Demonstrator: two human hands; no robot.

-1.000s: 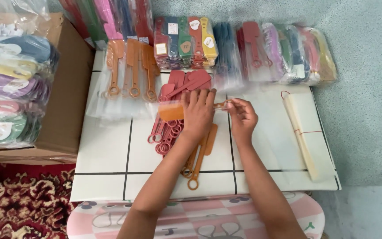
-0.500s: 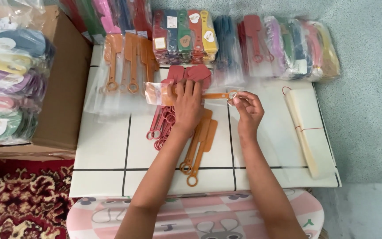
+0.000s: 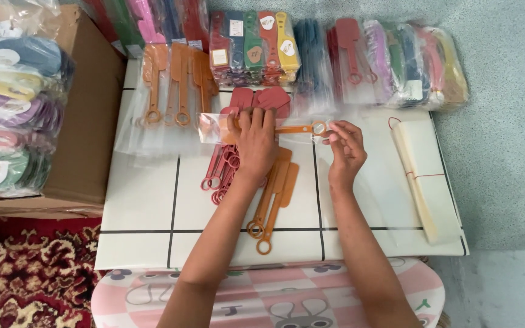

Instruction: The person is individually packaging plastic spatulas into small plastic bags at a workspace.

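the left hand (image 3: 256, 143) is pressing flat on an orange paddle-shaped tag (image 3: 293, 129) that is lying crosswise inside a clear plastic sleeve (image 3: 211, 128), near the far middle of the white table (image 3: 147, 200); its grip is spread, fingers apart and laid over the wide end, not curled around it. the right hand (image 3: 346, 152) is sitting just right of the tag's ring end, its grip pinched together with thumb and fingertips (image 3: 333, 130) closing on the sleeve's edge beside the ring; whether it is touching the ring itself cannot be told. under the left wrist, a loose pile of dark red tags (image 3: 223, 173) is lying on the table, and a few bare orange tags (image 3: 271, 200) are fanning toward the near edge. at far left on the table, bagged orange tags (image 3: 174, 91) are lying side by side. a row of bundled tags in mixed colours (image 3: 335, 58) is lining the far edge. a banded stack of empty sleeves (image 3: 417, 182) is resting at right. a cardboard box (image 3: 92, 121) with bagged coloured pieces is standing at left.
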